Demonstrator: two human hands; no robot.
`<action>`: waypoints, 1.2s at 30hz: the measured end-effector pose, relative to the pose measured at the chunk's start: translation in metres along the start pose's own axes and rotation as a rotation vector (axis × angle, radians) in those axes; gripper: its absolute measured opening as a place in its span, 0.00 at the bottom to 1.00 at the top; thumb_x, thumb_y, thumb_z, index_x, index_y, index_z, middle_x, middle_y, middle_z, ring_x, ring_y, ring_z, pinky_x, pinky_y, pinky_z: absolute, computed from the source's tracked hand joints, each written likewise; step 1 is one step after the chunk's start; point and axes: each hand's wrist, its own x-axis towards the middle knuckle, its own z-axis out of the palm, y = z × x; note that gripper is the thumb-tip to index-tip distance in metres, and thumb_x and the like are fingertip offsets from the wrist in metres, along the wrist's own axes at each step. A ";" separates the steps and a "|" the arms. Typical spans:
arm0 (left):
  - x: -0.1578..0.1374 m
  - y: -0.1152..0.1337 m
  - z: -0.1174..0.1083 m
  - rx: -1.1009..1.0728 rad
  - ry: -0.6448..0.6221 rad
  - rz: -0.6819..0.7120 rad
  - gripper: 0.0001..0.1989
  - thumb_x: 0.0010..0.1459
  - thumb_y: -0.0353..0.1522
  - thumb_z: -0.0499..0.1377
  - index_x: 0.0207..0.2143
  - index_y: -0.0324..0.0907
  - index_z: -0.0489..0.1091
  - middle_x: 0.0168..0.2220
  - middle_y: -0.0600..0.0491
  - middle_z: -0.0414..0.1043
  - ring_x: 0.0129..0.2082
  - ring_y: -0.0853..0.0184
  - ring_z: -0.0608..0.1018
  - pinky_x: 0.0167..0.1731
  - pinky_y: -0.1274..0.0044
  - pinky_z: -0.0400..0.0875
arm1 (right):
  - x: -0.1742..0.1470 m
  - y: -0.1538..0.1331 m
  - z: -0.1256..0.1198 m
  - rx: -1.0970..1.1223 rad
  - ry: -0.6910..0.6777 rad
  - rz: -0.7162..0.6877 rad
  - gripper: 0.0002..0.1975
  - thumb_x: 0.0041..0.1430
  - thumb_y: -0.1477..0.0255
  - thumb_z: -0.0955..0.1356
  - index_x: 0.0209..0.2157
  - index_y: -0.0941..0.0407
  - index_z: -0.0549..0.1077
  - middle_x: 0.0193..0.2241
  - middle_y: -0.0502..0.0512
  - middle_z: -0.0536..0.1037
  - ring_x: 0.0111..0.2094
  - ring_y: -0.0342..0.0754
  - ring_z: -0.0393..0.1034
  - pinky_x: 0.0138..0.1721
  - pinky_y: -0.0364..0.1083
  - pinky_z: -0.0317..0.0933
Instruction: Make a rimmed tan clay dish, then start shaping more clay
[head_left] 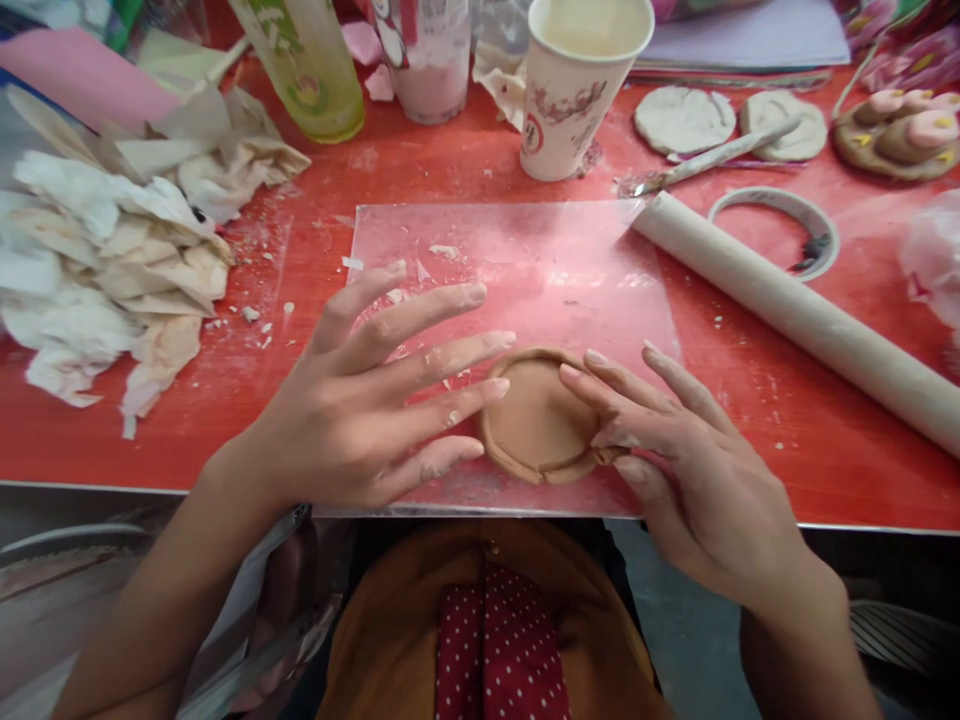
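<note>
Your left hand (360, 400) is spread wide, fingers fanned and smudged with pale dried residue, the tips right at the left edge of the shallow clay dish (541, 415). Can't tell if they're actually pressing on it. Your right hand (705, 480) has a little brown clay nub (611, 455) pinched between thumb and fingers at the dish's right side; can't tell whether it's joined to the rim.

The dish itself is nice: smooth matte tan floor, roundish, with a raised, slightly lumpy rim and a visible split on the side nearest you. It's sitting on the near part of that glossy clear sheet (600, 245), which is flecked with dry crumbs, on the red tabletop (300, 225).

Off to the right you've got a dusty grey cylinder (795, 310) lying at a slant beside a flat tape ring (829, 235). Printed paper cup (577, 110) stands past the sheet, and there's a soft, wrinkled heap of crumpled tissues (112, 250) on the left.
</note>
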 end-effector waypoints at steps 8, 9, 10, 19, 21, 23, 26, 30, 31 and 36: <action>-0.010 0.007 -0.004 -0.061 -0.064 0.033 0.18 0.57 0.42 0.56 0.48 0.47 0.69 0.53 0.55 0.70 0.62 0.60 0.60 0.62 0.60 0.46 | -0.007 -0.001 0.001 -0.017 0.036 -0.048 0.04 0.63 0.76 0.60 0.37 0.56 0.65 0.51 0.59 0.74 0.59 0.47 0.60 0.64 0.55 0.46; -0.010 0.009 -0.004 -0.065 -0.064 0.040 0.18 0.57 0.41 0.56 0.49 0.47 0.69 0.53 0.55 0.70 0.62 0.61 0.60 0.63 0.60 0.46 | -0.008 -0.002 0.001 -0.013 0.034 -0.050 0.05 0.64 0.74 0.59 0.36 0.56 0.65 0.50 0.59 0.74 0.59 0.46 0.60 0.64 0.54 0.46; -0.011 0.010 -0.004 -0.067 -0.067 0.042 0.18 0.58 0.41 0.56 0.49 0.47 0.68 0.53 0.56 0.70 0.62 0.61 0.61 0.63 0.61 0.46 | -0.010 -0.003 0.001 -0.009 0.027 -0.053 0.07 0.65 0.73 0.58 0.35 0.55 0.66 0.50 0.59 0.74 0.59 0.46 0.60 0.64 0.54 0.46; -0.013 0.020 -0.003 -0.074 -0.085 0.068 0.21 0.57 0.40 0.57 0.52 0.45 0.67 0.57 0.54 0.66 0.63 0.65 0.57 0.64 0.64 0.43 | -0.037 -0.018 0.011 -0.010 0.053 -0.068 0.13 0.66 0.71 0.56 0.30 0.55 0.66 0.48 0.61 0.76 0.59 0.46 0.59 0.60 0.54 0.52; -0.014 0.023 -0.003 -0.059 -0.099 0.057 0.21 0.59 0.43 0.55 0.53 0.47 0.66 0.57 0.55 0.65 0.63 0.65 0.57 0.65 0.64 0.42 | -0.039 -0.020 0.014 -0.022 0.080 -0.075 0.14 0.67 0.71 0.56 0.29 0.55 0.66 0.47 0.61 0.76 0.59 0.46 0.59 0.60 0.53 0.53; -0.015 0.026 -0.003 -0.035 -0.140 0.029 0.22 0.59 0.48 0.51 0.53 0.51 0.66 0.58 0.57 0.65 0.64 0.65 0.55 0.65 0.64 0.41 | -0.039 -0.022 0.016 -0.041 0.089 -0.077 0.14 0.67 0.71 0.56 0.29 0.55 0.67 0.45 0.59 0.78 0.59 0.46 0.59 0.61 0.53 0.53; -0.016 0.034 -0.004 0.010 -0.176 0.006 0.25 0.58 0.52 0.50 0.53 0.53 0.66 0.58 0.59 0.64 0.66 0.64 0.50 0.65 0.63 0.39 | -0.038 -0.023 0.018 -0.076 0.104 -0.094 0.13 0.65 0.73 0.58 0.29 0.56 0.68 0.43 0.58 0.79 0.59 0.46 0.59 0.61 0.53 0.52; -0.016 0.041 -0.003 0.027 -0.191 0.013 0.27 0.57 0.51 0.51 0.56 0.51 0.62 0.62 0.59 0.56 0.67 0.65 0.42 0.65 0.62 0.35 | -0.037 -0.022 0.019 -0.065 0.128 -0.119 0.12 0.65 0.74 0.58 0.29 0.56 0.68 0.42 0.59 0.79 0.59 0.46 0.59 0.60 0.54 0.54; -0.016 0.042 -0.003 0.027 -0.198 0.013 0.28 0.57 0.50 0.52 0.57 0.50 0.61 0.63 0.58 0.55 0.67 0.65 0.41 0.65 0.62 0.34 | -0.037 -0.022 0.019 -0.060 0.130 -0.117 0.12 0.65 0.75 0.58 0.30 0.56 0.68 0.42 0.58 0.79 0.59 0.46 0.59 0.60 0.54 0.54; -0.017 0.043 -0.002 0.039 -0.175 0.014 0.28 0.58 0.49 0.52 0.57 0.48 0.61 0.62 0.58 0.56 0.67 0.66 0.41 0.66 0.62 0.34 | -0.036 -0.023 0.019 -0.061 0.126 -0.102 0.13 0.65 0.75 0.58 0.29 0.56 0.69 0.42 0.58 0.79 0.59 0.45 0.58 0.61 0.52 0.53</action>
